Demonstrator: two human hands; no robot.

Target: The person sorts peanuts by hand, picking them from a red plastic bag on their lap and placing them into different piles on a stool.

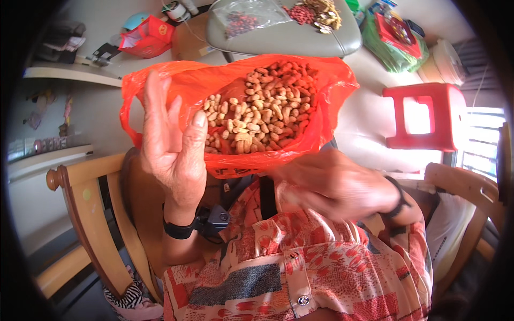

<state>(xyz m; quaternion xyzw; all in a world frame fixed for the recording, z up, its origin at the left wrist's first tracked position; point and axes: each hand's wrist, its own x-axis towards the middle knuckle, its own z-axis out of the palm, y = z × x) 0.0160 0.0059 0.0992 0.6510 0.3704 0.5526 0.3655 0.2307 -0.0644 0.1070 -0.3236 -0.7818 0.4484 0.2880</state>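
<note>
An orange-red plastic bag (225, 74) gapes wide in front of my body, holding a heap of unshelled peanuts (261, 116). My left hand (172, 136) is at the bag's left side, palm turned towards the peanuts. Its fingers are raised and spread, with the thumb apart over the bag's near left part; nothing shows in its grasp. Close to the near right rim, my right hand (333, 184) is blurred by motion. Its fingertips are unclear, so whether it holds anything cannot be seen. Both wrists wear black bands.
Beyond the bag, a grey padded seat (281, 42) bears a clear plastic bag (249, 18), red peanut kernels (302, 15) and empty shells (327, 16). A red plastic stool (425, 116) is at right. Wooden chairs (96, 212) flank me; a red bag (148, 38) lies far left.
</note>
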